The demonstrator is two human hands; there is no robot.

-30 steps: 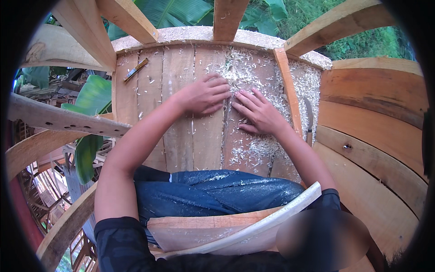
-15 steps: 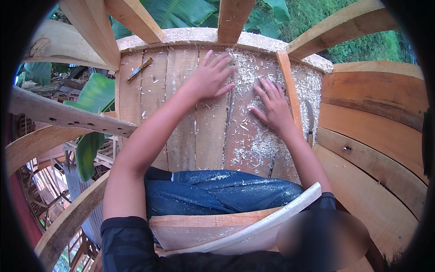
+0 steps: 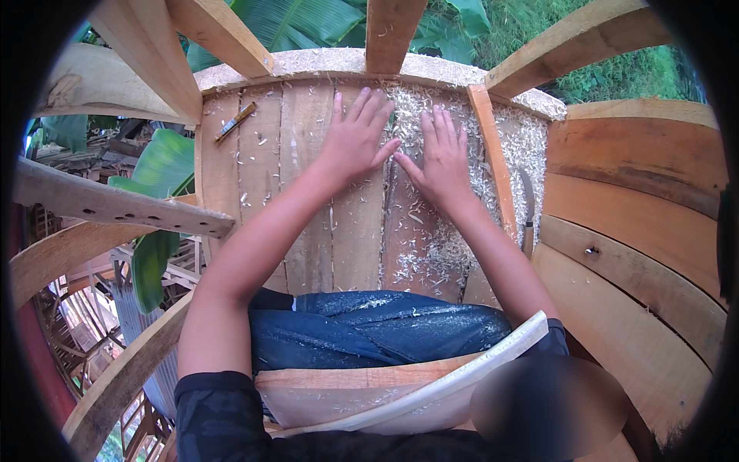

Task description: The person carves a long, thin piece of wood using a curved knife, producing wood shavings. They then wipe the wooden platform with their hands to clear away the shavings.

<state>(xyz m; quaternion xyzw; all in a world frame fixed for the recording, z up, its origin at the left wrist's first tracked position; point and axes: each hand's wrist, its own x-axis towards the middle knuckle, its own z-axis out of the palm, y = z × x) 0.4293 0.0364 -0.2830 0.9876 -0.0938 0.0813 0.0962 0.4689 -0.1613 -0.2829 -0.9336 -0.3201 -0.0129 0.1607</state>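
My left hand (image 3: 356,137) lies palm down on the plank floor (image 3: 309,239), its fingers stretched toward the curved far beam. To its right my right hand (image 3: 444,160) is also flat and palm down, fingers extended and touching the wood shavings (image 3: 412,100). The two thumbs nearly meet over the boards. Neither hand holds anything. Shavings lie thickest at the far middle and along the right side, with looser bits around both hands. A curved blade with a dark handle (image 3: 528,202) rests beyond a narrow wooden strip (image 3: 493,158), right of my right hand.
A slim brown-yellow item (image 3: 235,122) lies on the left boards. Upright ribs (image 3: 387,35) rise behind the curved beam (image 3: 323,63). Planked walls (image 3: 631,208) stand on the right. A drilled bar (image 3: 115,199) juts in from the left. A curved board (image 3: 431,393) crosses near my body.
My right hand has moved left and slightly away from me, closer to the left hand. My left hand has shifted slightly, its fingers now pointing straighter toward the far beam.
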